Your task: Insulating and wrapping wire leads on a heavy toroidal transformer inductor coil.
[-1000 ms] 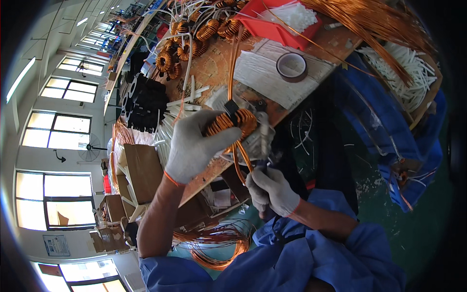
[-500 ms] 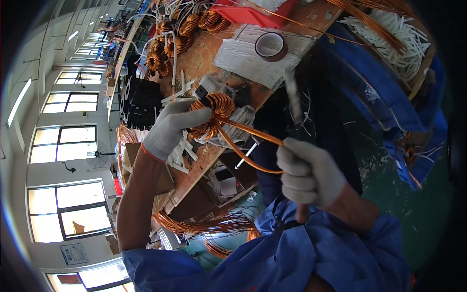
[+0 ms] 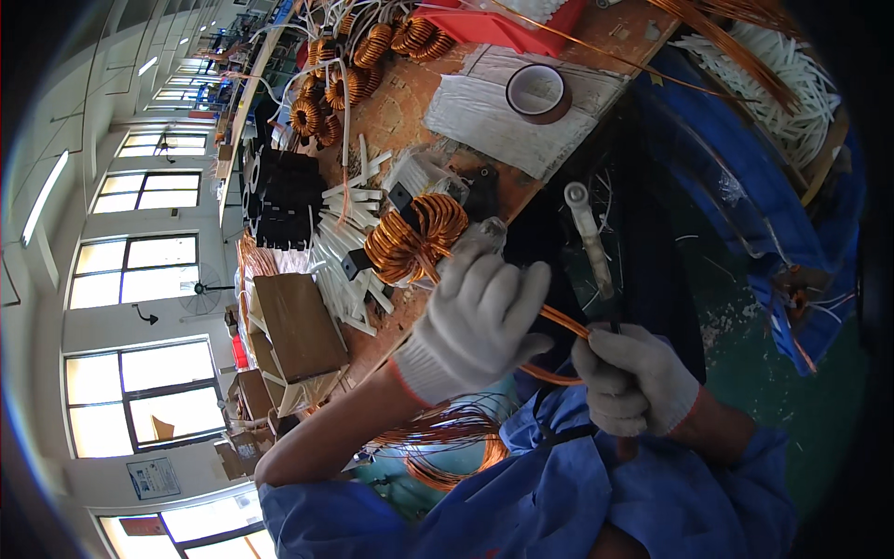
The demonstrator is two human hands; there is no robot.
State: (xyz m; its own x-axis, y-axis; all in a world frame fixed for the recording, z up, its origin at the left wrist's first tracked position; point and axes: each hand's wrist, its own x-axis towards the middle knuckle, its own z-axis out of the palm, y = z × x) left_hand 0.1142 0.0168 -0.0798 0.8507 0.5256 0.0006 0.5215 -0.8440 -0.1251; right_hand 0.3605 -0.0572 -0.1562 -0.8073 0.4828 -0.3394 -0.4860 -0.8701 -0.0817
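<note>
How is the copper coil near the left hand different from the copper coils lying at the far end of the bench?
The near coil is alone, next to the left hand, and a long copper wire runs from it toward the right hand. The far coils lie in a loose heap among white tubing, untouched by either hand. The near coil also looks larger, though it is closer to the camera. All are ring-shaped windings of orange copper wire.

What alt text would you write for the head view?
A white-gloved left hand holds a copper wire coil at a cluttered workbench, while the gloved right hand pulls its wire end and grips a pale-handled tool.
</note>
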